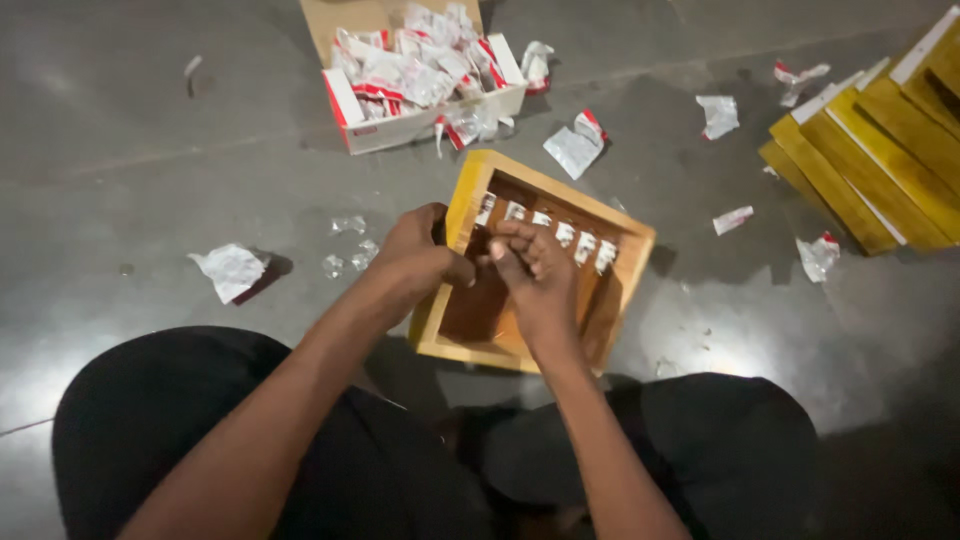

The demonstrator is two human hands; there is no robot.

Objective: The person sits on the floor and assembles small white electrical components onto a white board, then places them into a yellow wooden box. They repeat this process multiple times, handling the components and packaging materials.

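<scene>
Both hands meet over a yellow wooden tray [470,200] on the floor [130,150], btwn the person's knees. Left hand [418,258] curled shut on tray's left wall; right hand [538,272] fingers pinched at a row of small white pieces [565,235] inside. Cardboard box [400,128] of wrappers near floor's far edge, yellow tray stack [880,150] at right.

yellow-rimmed brown wooden tray [470,195], red-and-white wrappers [575,150], grey floor [150,150]
</scene>
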